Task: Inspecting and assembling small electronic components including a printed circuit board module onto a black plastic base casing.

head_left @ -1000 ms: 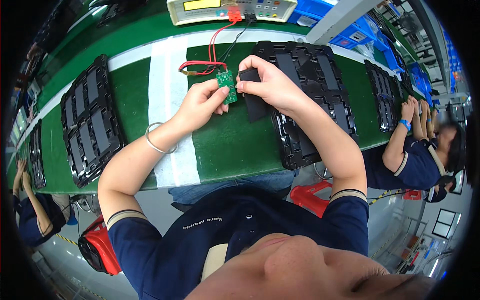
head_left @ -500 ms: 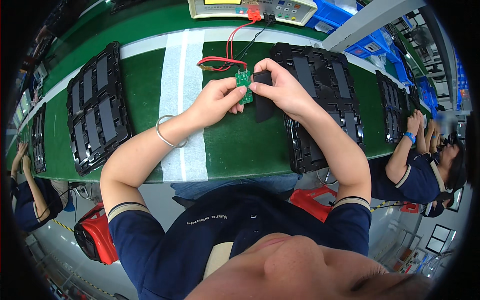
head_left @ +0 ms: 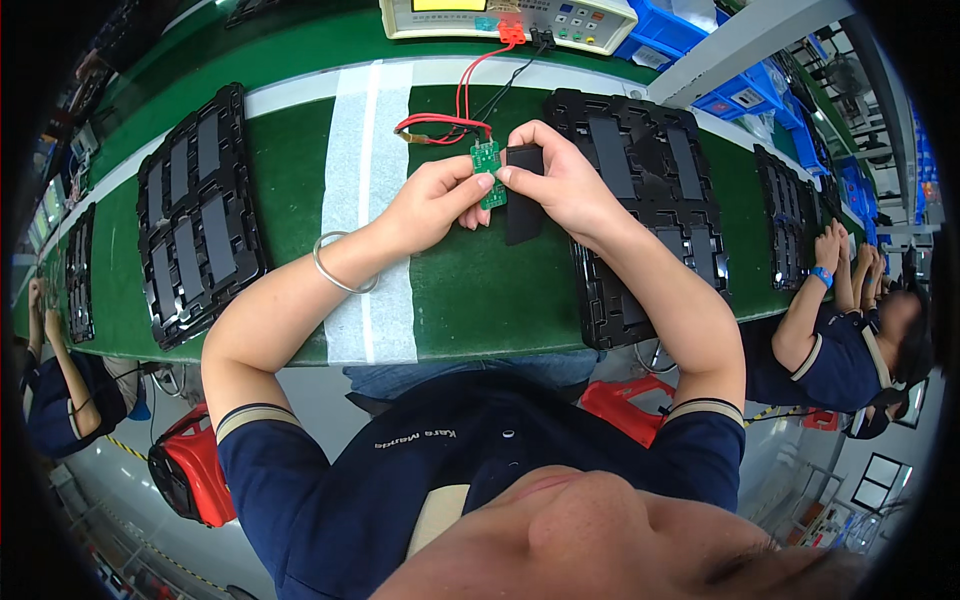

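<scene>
A small green circuit board stands lengthwise between my hands, over the green bench. My left hand pinches it from the left, thumb on its face and fingers behind. On the other side, my right hand grips a thin, flat black pack, its lower end hanging below the palm. The right thumb tip meets the board's right edge, where the pack's end comes up to it; the exact joint is too small to make out. Red wires run into the board's top end.
Behind my hands stands a bench meter with red and black leads. Black moulded trays with flat dark pieces lie at left and another tray at right. Blue bins stand at the back right. Co-workers sit on both sides.
Almost nothing differs. The whole view has shifted very slightly, and the black pack's lower end has swung a little to the left.
</scene>
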Available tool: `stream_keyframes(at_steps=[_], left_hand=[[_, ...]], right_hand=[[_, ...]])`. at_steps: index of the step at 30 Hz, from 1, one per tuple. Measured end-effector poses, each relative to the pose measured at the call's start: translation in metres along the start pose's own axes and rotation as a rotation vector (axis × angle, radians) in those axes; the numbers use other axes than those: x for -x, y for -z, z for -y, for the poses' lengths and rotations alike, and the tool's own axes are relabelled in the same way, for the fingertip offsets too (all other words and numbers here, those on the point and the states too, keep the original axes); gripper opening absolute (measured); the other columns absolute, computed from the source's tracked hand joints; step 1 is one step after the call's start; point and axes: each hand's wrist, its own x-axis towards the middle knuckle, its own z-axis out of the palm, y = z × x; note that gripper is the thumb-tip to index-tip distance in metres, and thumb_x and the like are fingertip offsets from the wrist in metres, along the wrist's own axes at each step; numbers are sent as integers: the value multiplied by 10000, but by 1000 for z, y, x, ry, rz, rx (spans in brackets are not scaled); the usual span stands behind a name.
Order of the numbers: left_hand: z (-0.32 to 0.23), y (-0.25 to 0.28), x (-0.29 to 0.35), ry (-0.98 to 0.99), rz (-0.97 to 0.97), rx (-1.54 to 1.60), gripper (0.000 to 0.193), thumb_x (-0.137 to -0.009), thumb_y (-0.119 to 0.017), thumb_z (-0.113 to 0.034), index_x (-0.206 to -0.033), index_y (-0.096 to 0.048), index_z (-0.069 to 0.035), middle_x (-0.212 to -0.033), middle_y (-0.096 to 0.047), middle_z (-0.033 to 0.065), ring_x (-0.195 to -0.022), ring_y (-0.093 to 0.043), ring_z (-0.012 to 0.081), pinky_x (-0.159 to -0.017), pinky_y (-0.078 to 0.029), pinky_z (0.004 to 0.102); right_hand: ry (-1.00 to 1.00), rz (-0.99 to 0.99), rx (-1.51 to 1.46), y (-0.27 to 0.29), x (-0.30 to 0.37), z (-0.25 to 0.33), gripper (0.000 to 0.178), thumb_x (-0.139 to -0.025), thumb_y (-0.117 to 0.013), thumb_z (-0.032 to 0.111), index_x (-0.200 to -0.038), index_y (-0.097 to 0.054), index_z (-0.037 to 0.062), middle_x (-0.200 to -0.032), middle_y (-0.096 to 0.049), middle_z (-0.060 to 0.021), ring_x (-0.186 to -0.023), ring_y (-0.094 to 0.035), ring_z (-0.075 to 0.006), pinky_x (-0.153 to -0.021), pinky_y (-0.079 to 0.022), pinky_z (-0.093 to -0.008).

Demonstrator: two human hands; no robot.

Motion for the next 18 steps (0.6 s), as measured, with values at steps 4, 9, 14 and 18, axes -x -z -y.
stream_keyframes(at_steps=[4, 9, 14, 18], left_hand=[[2, 2, 0, -7, 19, 0, 217, -914, -455, -217, -937, -543, -20, -674, -562, 12, -584, -523, 60, -547, -431, 191], [-1, 1, 1, -10, 27, 70, 204, -914, -452, -207, -917, -535, -21, -685, -564, 17, -584, -525, 64, -544, -430, 193], [-2, 1, 2, -7, 27, 66, 203, -911, -456, -204, -917, -535, -18, -685, -565, 18, -590, -530, 65, -549, -434, 196], [-2, -2, 1, 15, -7, -63, 194, -904, -469, -197, -891, -542, -18, -669, -571, 19, -583, -534, 62, -548, -439, 198]], right_hand=[[-52, 25, -70, 0, 1, 5, 181, -800, -569, 9, -902, -425, 52, -865, -518, -21, -818, -495, -76, -746, -423, -240], [-79, 58, -176, 0, 3, 8, 185, -797, -576, 11, -905, -432, 52, -858, -519, -10, -804, -498, -70, -742, -419, -234], [-82, 58, -177, 1, 4, 8, 191, -792, -588, 17, -911, -443, 52, -854, -521, -5, -806, -495, -62, -734, -414, -226], [-52, 7, 32, 3, 7, 10, 206, -782, -604, 34, -917, -451, 59, -841, -518, 1, -782, -490, -62, -714, -408, -219]])
